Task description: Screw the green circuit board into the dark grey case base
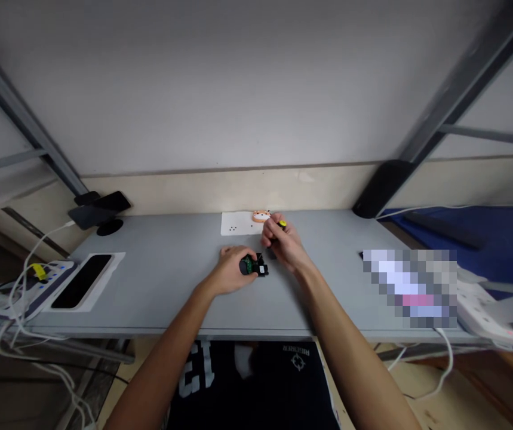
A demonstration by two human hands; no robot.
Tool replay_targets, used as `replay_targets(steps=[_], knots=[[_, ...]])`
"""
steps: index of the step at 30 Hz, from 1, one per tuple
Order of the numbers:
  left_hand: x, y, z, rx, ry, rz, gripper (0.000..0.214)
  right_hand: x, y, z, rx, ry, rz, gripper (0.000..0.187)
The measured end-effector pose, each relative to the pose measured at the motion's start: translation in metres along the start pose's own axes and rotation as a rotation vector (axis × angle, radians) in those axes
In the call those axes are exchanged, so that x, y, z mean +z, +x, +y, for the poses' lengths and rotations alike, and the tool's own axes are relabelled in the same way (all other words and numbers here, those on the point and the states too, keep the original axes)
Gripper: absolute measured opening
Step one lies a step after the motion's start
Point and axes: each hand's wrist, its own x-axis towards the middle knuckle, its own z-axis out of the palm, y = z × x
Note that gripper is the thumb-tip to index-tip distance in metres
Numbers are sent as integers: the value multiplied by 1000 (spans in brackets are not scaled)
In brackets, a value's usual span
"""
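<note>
On the desk, my left hand (233,269) is closed around a small black device (261,269) whose green circuit board (249,264) lies exposed between thumb and fingers. My right hand (285,242), just to the right and a little higher, grips what looks like a screwdriver (282,224) with a yellow-topped black handle. Its tip is too small and dark to make out. Behind the hands lies a white sheet (237,222) with several tiny dark pieces, like screws, on it. An orange-and-white animal-face item (261,216) rests at the sheet's back right, beside my right hand.
At left are a phone (83,282) on white paper, a power strip (54,289) with cables, and a dark device on a stand (110,227). A black cylinder (381,188) stands back right. A blurred-out screen (408,289) and another power strip (484,310) occupy the right.
</note>
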Motion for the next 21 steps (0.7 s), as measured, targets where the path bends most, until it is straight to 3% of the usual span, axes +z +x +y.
replay_targets(steps=[5,11,17,21], knots=[[1,0,-1,15,9,-2,35,3,2,-1,18,-7,-75,47],[1,-1,-1,77,6,45,33,4,-1,-2,-35,-33,-22,33],[0,0,0,88,13,38,34,-3,6,6,-73,-41,66,42],[-1,0,1,97,27,27,29,-2,8,5,-17,39,3,44]])
